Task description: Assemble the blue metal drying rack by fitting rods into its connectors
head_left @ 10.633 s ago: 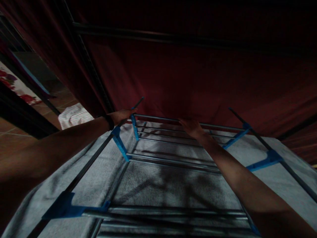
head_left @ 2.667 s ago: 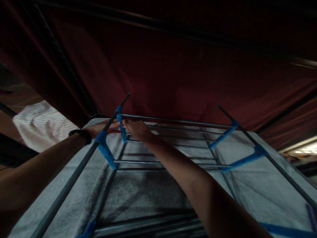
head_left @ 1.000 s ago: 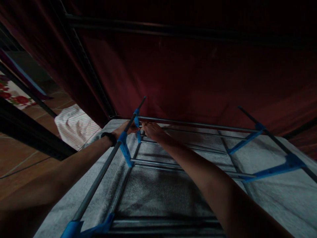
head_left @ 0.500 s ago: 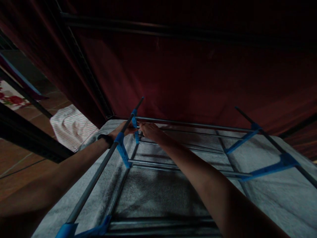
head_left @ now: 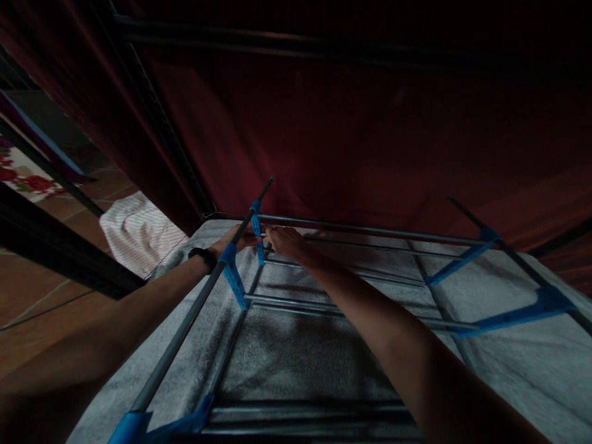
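Note:
A rack of grey metal tubes (head_left: 176, 345) with blue plastic brackets (head_left: 235, 283) lies on a grey blanket. At its far left corner, my left hand (head_left: 231, 239), with a dark band on the wrist, reaches behind the side tube and has its fingers closed at the far blue bracket (head_left: 257, 227). My right hand (head_left: 284, 240) is pinched on the end of a thin metal tube (head_left: 264, 235) against that bracket's inner side. The fingertips of both hands are partly hidden and dim.
Dark red cloth (head_left: 324, 148) hangs behind the rack, crossed by a dark metal bar (head_left: 240, 40). More blue brackets (head_left: 513, 311) join the right side tube. A striped cloth (head_left: 141, 231) lies at the left, beside a dark post (head_left: 65, 253) above the tiled floor.
The whole view has shifted slightly, so the rack appears a little further right. Both hands stay at the same far left bracket, with only slight finger movement.

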Motion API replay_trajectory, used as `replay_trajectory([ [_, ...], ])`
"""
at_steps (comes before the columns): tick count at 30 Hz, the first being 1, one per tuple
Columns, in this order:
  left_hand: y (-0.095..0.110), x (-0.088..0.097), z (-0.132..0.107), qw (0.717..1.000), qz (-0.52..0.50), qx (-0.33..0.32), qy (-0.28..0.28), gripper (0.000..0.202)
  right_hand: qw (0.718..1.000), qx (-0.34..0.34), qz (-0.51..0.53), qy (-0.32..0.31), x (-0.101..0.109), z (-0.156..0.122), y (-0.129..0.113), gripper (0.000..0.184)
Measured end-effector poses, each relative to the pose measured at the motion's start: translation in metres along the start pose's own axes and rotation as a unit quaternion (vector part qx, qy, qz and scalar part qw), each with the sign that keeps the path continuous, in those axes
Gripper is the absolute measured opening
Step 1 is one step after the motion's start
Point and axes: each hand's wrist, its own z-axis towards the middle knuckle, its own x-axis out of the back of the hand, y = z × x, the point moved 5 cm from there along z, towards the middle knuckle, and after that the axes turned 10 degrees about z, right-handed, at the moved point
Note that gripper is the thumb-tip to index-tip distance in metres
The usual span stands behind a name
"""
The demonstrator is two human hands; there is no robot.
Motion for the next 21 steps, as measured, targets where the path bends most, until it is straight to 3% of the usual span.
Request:
replay_trajectory([
  [5,0.001,-0.005,0.002,1.0,0.02,-0.005,0.018,0.049,1.0,-0.008,0.009,-0.011,0.003,0.0,-0.003,0.035],
  [12,0.005,-0.007,0.004,0.994,0.071,-0.01,0.083,0.048,1.0,0.005,0.01,0.021,-0.004,-0.001,-0.004,0.036],
  [16,0.005,-0.007,0.006,0.992,0.087,-0.028,0.083,0.045,0.999,0.004,0.007,0.036,-0.002,-0.002,-0.007,0.038],
  [19,0.01,-0.007,0.009,0.989,0.098,-0.054,0.094,0.048,0.996,0.003,-0.03,0.087,0.01,-0.025,-0.014,0.04],
  [21,0.024,-0.003,0.007,0.984,0.121,-0.082,0.106,0.046,0.993,0.011,-0.045,0.113,0.02,-0.058,-0.019,0.047],
])
